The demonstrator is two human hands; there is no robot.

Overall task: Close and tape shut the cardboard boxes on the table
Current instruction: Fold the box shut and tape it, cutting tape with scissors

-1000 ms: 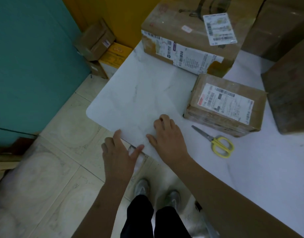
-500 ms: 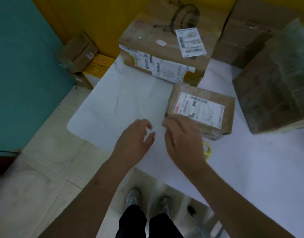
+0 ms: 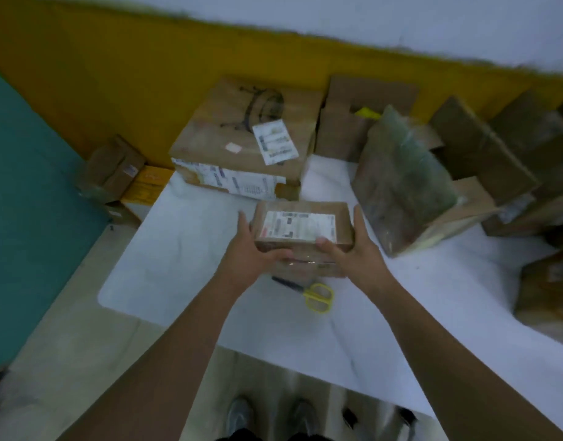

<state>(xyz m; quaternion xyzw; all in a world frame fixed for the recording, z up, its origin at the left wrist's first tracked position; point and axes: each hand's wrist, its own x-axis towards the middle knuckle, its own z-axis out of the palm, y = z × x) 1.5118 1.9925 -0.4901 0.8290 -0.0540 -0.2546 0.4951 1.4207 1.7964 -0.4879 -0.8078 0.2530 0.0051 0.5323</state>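
A small cardboard box [image 3: 300, 214] with a white shipping label on top sits near the middle of the white table [image 3: 184, 249]. My left hand [image 3: 249, 249] grips its left side, thumb across the near face. My right hand [image 3: 353, 249] grips its right side, thumb on the top edge near the label. Whether the box is lifted off the table I cannot tell. No tape roll is in view.
Yellow-handled scissors [image 3: 315, 296] lie just in front of the box. A large labelled box [image 3: 242, 144] stands behind it, a plastic-wrapped box [image 3: 401, 186] to the right, and more cartons along the yellow wall. Small boxes [image 3: 114, 170] sit on the floor at left.
Both hands left the table's near edge, reached forward and took hold of the small box's two sides. The view tilted up toward the wall.
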